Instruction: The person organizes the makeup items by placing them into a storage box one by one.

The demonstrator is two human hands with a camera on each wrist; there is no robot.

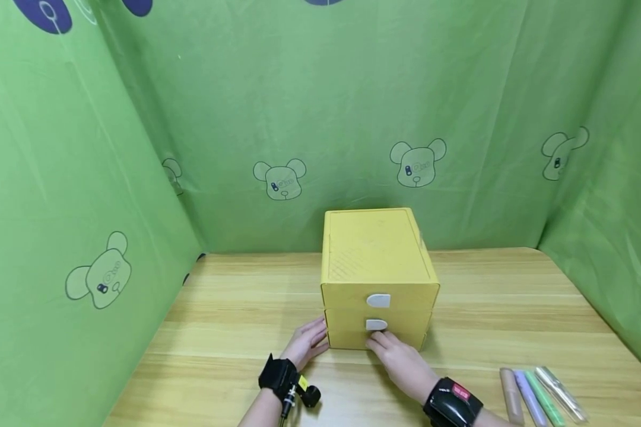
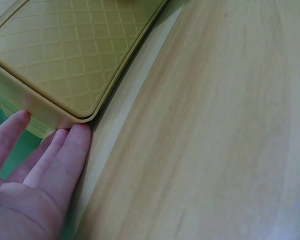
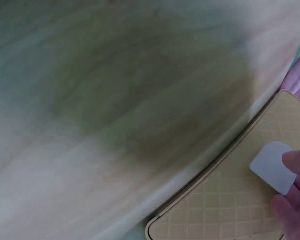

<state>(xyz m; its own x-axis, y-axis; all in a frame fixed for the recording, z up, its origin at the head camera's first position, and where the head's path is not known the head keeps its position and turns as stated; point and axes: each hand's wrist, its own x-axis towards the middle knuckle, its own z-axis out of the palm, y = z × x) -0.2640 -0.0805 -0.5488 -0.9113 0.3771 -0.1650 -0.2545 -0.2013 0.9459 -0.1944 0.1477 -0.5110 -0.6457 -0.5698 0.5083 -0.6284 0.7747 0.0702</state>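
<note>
Left hand [image 1: 307,341]: fingers extended, touching box [image 1: 379,246] | right hand [image 1: 397,359]: pinching handle [image 3: 272,167] | drawers [image 1: 347,299]: closed, seemingly yet to open | pens [image 1: 531,397]: loose, right of right hand

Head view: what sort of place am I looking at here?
Probably a makeshift filming booth indoors: green bear-print cloth encloses the back and both sides of a wood-grain table, and black straps with small devices are worn on both wrists.
</note>
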